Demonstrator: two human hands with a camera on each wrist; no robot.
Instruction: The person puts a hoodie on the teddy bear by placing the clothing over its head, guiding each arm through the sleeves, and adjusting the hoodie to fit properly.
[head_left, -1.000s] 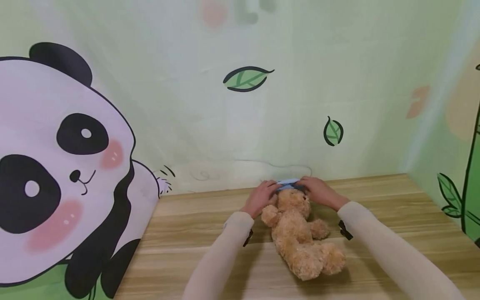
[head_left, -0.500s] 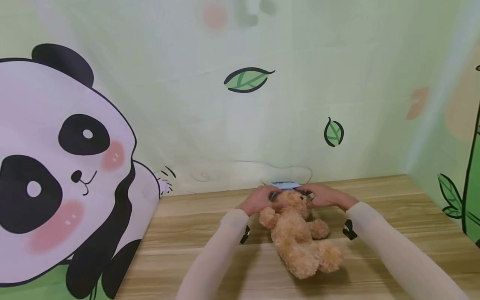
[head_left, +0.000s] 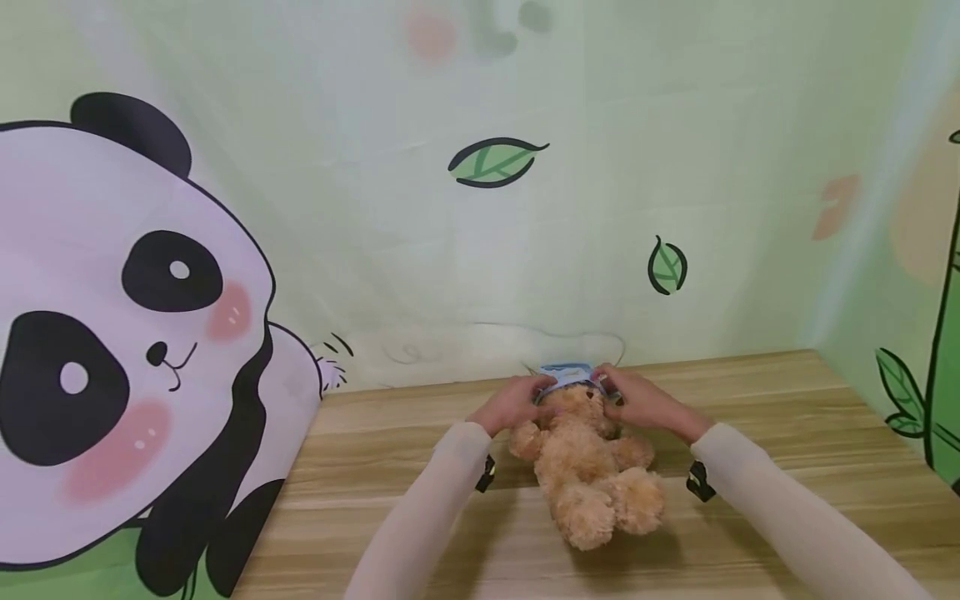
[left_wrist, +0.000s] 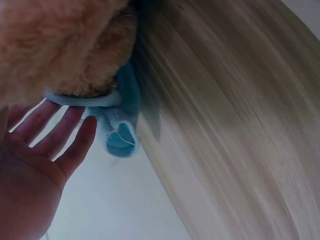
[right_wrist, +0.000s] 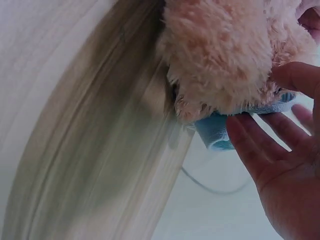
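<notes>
A tan teddy bear (head_left: 576, 467) lies on its back on the wooden table, head towards the wall. Over the top of its head sits a small blue cloth garment (head_left: 567, 374); the left wrist view shows a hollow, tube-like part (left_wrist: 121, 137) on it. My left hand (head_left: 512, 405) holds the garment's edge at the left of the bear's head, fingertips under its band. On the other side my right hand (head_left: 642, 400) grips the edge, fingers on the blue cloth (right_wrist: 212, 129) and thumb against the fur. Part of the bear's face is hidden.
The wooden table (head_left: 390, 467) ends at a pale green cloth backdrop (head_left: 375, 208) close behind the bear's head. A thin cord (head_left: 525, 327) runs along the backdrop's foot. At the left stands a printed panda panel (head_left: 187, 350).
The bear has turned from lying towards its side to lying face up, its legs shifting left. Both hands have changed their hold, and more of the blue garment shows over its head.
</notes>
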